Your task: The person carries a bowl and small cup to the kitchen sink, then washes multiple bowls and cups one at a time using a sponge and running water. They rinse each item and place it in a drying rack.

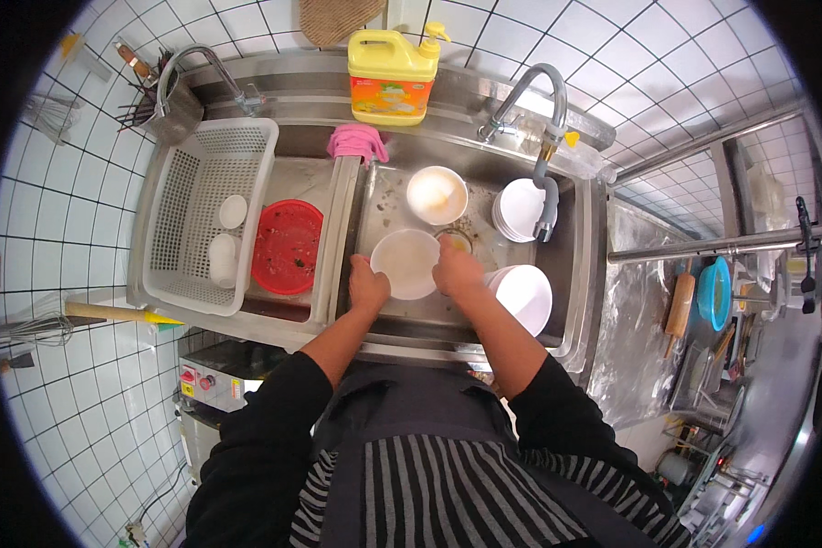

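Observation:
Inside the right sink basin, a white bowl with cloudy liquid in it sits between my two hands. My left hand grips its left rim, thumb over the edge. On the opposite side, my right hand holds the right rim; its fingertips are partly hidden. Just behind is another white bowl with cloudy, brownish contents. A stack of white bowls stands under the right faucet hose, and a second stack of larger white bowls leans near my right wrist. Food bits lie on the basin floor around the drain.
A grey plastic basket with small white dishes and a red basin fill the left sink. A pink cloth hangs on the divider. Behind stand a yellow detergent jug and two faucets; the right faucet's hose dips into the basin.

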{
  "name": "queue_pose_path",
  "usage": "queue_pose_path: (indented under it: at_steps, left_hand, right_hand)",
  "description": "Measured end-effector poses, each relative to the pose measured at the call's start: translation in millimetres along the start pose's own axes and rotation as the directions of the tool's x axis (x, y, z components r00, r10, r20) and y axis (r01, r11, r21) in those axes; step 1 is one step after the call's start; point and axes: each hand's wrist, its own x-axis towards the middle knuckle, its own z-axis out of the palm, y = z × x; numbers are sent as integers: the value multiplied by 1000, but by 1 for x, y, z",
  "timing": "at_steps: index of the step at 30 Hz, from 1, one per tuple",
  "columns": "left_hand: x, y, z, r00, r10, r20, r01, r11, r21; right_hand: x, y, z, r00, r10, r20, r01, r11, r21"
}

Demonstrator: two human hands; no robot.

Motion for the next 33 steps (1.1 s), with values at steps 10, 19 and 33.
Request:
queue_pose_path:
  at_steps: [10,19,33]
  left_hand:
    - [-22,12,-18,809,-194,555,307,944,-118]
    - [-24,1,-15,619,-364,697,622,768,-152]
    - [-58,58,-78,768,-317,556,615,606,-504]
  right_hand:
    - [-3,7,-37,979,-92,181,121,980,-160]
    - [43,29,-20,920,-133,370,225,949,-219]
    - [58,33,-3,943,-6,333,-263,603,754]
